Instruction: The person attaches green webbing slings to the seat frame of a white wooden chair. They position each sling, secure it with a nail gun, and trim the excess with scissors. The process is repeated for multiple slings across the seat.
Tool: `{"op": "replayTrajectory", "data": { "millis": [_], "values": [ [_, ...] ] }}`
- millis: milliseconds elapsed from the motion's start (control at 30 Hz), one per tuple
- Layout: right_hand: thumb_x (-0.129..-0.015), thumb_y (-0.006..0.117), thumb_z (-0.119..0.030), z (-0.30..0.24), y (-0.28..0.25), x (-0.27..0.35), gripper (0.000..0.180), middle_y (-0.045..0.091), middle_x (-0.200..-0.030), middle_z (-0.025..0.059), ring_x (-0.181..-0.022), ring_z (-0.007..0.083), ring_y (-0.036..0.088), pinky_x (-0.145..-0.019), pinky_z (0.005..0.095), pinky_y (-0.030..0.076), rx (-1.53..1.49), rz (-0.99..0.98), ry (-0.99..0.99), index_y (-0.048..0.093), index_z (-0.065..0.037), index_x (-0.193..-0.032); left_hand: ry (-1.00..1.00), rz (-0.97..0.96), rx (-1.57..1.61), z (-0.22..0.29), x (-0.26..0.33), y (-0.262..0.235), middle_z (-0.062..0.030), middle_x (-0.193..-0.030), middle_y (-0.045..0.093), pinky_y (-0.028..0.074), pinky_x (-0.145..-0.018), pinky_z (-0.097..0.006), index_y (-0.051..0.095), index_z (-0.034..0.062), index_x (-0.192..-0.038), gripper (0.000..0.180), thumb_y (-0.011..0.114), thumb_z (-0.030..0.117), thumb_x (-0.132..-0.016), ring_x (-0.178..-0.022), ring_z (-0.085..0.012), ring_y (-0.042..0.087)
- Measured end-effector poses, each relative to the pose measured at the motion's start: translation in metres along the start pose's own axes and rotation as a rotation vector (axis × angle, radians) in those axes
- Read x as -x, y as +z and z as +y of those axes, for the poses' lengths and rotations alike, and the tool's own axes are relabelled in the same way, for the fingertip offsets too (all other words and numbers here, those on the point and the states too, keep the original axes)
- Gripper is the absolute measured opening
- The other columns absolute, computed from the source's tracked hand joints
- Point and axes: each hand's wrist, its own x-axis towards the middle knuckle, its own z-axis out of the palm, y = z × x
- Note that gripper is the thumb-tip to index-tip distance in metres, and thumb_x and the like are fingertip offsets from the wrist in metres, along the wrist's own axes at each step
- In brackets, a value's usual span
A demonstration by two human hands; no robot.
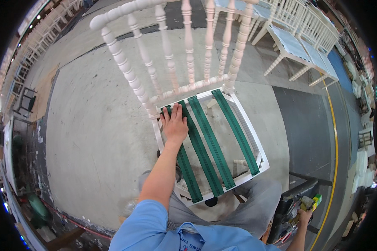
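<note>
A white chair (188, 88) with a turned-spindle back stands in front of my knees. Several green webbing straps (209, 134) run from the back to the front of its open seat frame (251, 138). My left hand (174, 125) lies with fingers outstretched on the two leftmost straps, close to the back rail. Down at the right, my right hand (304, 216) is closed beside a yellow-and-green box (316, 202), above a dark tray (289, 209) of tools. What its fingers grip, if anything, is not clear.
White chairs with pale blue-white seats (297, 50) stand in rows at the far right. More white chairs (23, 71) line the far left. A small dark stool (27, 101) is on the left. A yellow line (335, 142) marks the floor at right.
</note>
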Motion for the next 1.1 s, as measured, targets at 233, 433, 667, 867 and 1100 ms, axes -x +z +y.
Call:
{"op": "replayTrajectory", "data": {
  "millis": [233,433,667,867,1100],
  "values": [
    [-0.091,0.080,-0.017,-0.207,0.083,0.032,0.044,0.068,-0.105,0.0003,-0.085,0.0123,0.063,-0.072,0.0294,0.051,-0.235,-0.381,-0.097,0.063,-0.007,-0.131,-0.019,0.046,0.068,-0.001,0.005,0.010,0.0018,-0.169,0.041,0.020,-0.129,-0.062,0.047,0.0191,-0.161,0.066,0.067,0.030,-0.099,-0.157,-0.0444,0.031],
    [-0.095,0.082,-0.028,-0.368,0.287,0.091,0.046,0.065,-0.091,-0.0019,-0.068,0.0096,0.058,-0.057,0.0283,0.047,-0.238,-1.016,-0.273,0.065,-0.005,-0.131,-0.023,0.078,0.125,-0.005,0.002,0.007,0.0007,-0.166,0.045,0.022,-0.127,-0.063,0.051,0.0174,-0.157,0.064,0.069,0.027,-0.097,-0.155,-0.0454,0.033],
    [-0.099,0.079,-0.028,-0.412,0.471,0.153,0.031,0.067,-0.086,0.0022,-0.058,0.0127,0.062,-0.049,0.0301,0.051,-0.260,-1.138,-0.292,0.069,-0.002,-0.114,-0.011,0.108,0.228,-0.008,0.002,0.003,0.0000,-0.165,0.047,0.024,-0.127,-0.062,0.055,0.0161,-0.154,0.067,0.074,0.022,-0.091,-0.155,-0.0454,0.034],
    [-0.097,0.082,-0.032,-0.408,0.521,0.158,0.036,0.067,-0.072,0.0029,-0.050,0.0122,0.060,-0.045,0.0284,0.050,-0.200,-1.076,-0.399,0.071,0.000,-0.106,-0.050,0.121,0.271,-0.007,0.002,0.002,-0.0021,-0.162,0.050,0.025,-0.127,-0.061,0.057,0.0142,-0.152,0.065,0.073,0.018,-0.089,-0.154,-0.0448,0.035],
    [-0.096,0.083,-0.031,-0.410,0.533,0.164,0.034,0.065,-0.068,0.0022,-0.049,0.0108,0.059,-0.043,0.0278,0.048,-0.205,-1.029,-0.429,0.070,-0.001,-0.100,-0.081,0.142,0.300,-0.006,0.001,-0.002,-0.0031,-0.158,0.055,0.025,-0.128,-0.058,0.062,0.0128,-0.148,0.061,0.073,0.017,-0.087,-0.154,-0.0425,0.037]
  ]
}}
